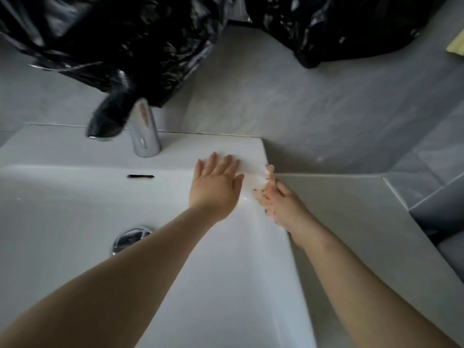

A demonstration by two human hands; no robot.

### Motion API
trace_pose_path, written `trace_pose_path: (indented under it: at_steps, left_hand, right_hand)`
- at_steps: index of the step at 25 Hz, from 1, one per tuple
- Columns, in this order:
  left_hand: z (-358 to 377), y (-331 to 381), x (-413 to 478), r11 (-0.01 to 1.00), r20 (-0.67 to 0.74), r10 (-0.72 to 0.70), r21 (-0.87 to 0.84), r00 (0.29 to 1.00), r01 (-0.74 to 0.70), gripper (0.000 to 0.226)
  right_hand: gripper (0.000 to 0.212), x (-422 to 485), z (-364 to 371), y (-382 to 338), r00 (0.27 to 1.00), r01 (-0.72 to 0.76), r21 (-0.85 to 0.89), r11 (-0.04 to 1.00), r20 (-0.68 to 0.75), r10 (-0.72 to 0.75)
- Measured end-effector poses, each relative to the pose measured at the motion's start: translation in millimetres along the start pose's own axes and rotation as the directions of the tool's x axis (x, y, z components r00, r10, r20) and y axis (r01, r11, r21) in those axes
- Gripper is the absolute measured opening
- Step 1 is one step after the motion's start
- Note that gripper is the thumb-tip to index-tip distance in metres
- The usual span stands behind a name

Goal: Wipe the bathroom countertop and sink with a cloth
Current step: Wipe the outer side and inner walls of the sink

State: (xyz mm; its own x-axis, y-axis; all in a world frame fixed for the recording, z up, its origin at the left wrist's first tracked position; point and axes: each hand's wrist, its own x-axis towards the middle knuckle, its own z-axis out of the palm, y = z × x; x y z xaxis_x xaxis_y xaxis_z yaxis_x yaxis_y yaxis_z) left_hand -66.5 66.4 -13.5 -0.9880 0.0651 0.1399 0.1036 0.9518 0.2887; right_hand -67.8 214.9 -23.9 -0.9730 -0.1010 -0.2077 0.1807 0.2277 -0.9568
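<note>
A white sink (75, 202) fills the lower left, and a pale grey countertop (351, 212) lies lower along its right side. My left hand (216, 187) rests flat, fingers apart, on the sink's back right rim. A thin white cloth (252, 169) seems to lie on that rim between my hands; it blends with the porcelain and its outline is unclear. My right hand (278, 202) is at the sink's right edge, fingers curled over the edge and apparently pinching the cloth's side.
A chrome faucet (144, 133) stands at the back of the sink, with an overflow slot (140, 176) and a chrome drain (130, 237) below it. Black plastic bags (120, 38) hang over the grey tiled wall. A yellow item (455, 43) shows at the far right.
</note>
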Motion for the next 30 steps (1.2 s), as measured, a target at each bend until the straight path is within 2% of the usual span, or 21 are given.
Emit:
trace_pose_path:
  at_steps: [3,6,8,9,12,14,15,16,18,20,21,23,24,25,26,28,30]
  left_hand:
    - [4.1,17.3,23.7,0.996,0.011,-0.082,-0.039,0.997,0.082,0.046]
    - [-1.3,28.8,53.3,0.981,0.054,-0.176,-0.066,0.983,0.18,0.044]
    - [4.3,38.0,66.1,0.973,0.082,-0.225,0.063,0.971,0.221,0.049]
    - [9.3,41.0,68.6,0.963,0.075,-0.246,0.132,0.966,0.235,0.051]
    - [23.3,44.4,66.8,0.934,-0.016,-0.256,0.254,0.967,0.252,0.054]
    - [23.9,45.1,65.6,0.929,-0.062,-0.243,0.272,0.968,0.25,0.053]
    - [23.6,44.6,65.8,0.927,-0.078,-0.239,0.278,0.968,0.251,0.052]
    - [23.6,44.0,66.2,0.926,-0.09,-0.237,0.282,0.967,0.253,0.052]
    - [25.4,43.6,66.1,0.925,-0.105,-0.224,0.291,0.969,0.245,0.051]
    - [27.6,44.1,64.2,0.925,-0.12,-0.218,0.292,0.968,0.245,0.05]
    - [27.5,43.9,63.7,0.925,-0.131,-0.214,0.293,0.968,0.244,0.049]
    - [25.8,43.5,64.0,0.926,-0.148,-0.207,0.288,0.967,0.243,0.049]
    - [24.9,44.3,63.2,0.926,-0.144,-0.219,0.281,0.965,0.252,0.049]
    - [25.2,45.1,61.7,0.925,-0.128,-0.234,0.277,0.964,0.261,0.049]
    - [25.8,46.2,60.5,0.923,-0.108,-0.246,0.276,0.963,0.267,0.05]
    - [24.5,46.9,61.4,0.923,-0.077,-0.259,0.273,0.963,0.27,0.051]
    - [21.9,45.2,62.0,0.926,-0.054,-0.268,0.26,0.962,0.273,0.052]
  right_hand:
    - [0.033,34.9,2.3,-10.3,0.997,-0.051,0.285,0.957,0.063,0.034]
    - [0.051,32.5,-6.1,-3.4,0.98,0.026,0.369,0.929,0.173,-0.096]
    - [0.056,20.9,-7.5,23.1,0.982,-0.064,0.408,0.911,0.19,-0.017]
    - [0.049,11.4,-3.6,32.7,0.981,-0.079,0.433,0.898,0.192,-0.006]
    - [0.041,12.1,-1.2,49.6,0.982,-0.036,0.568,0.822,0.174,-0.077]
    - [0.045,51.2,3.5,32.6,0.963,-0.022,0.553,0.833,0.236,-0.131]
    - [0.052,70.2,7.6,27.7,0.958,-0.047,0.529,0.847,0.263,-0.111]
    - [0.059,75.5,5.5,31.8,0.95,-0.013,0.539,0.842,0.27,-0.158]
    - [0.062,75.4,0.8,49.4,0.963,0.074,0.499,0.863,0.189,-0.192]
    - [0.052,48.3,-0.6,55.9,0.961,0.015,0.511,0.859,0.231,-0.154]
    - [0.052,33.7,3.8,55.4,0.973,0.015,0.487,0.873,0.193,-0.124]
    - [0.058,5.0,6.3,70.0,0.968,0.18,0.475,0.862,0.068,-0.241]
    - [0.063,13.6,6.2,67.6,0.965,0.189,0.48,0.857,0.069,-0.251]
    - [0.069,31.0,6.7,57.9,0.97,0.141,0.495,0.857,0.104,-0.219]
    - [0.077,53.6,8.5,47.0,0.971,0.1,0.435,0.895,0.155,-0.184]
    - [0.085,80.6,10.1,35.4,0.983,0.071,0.389,0.918,0.129,-0.131]
    - [0.069,64.6,6.1,51.0,0.983,0.061,0.458,0.887,0.125,-0.132]
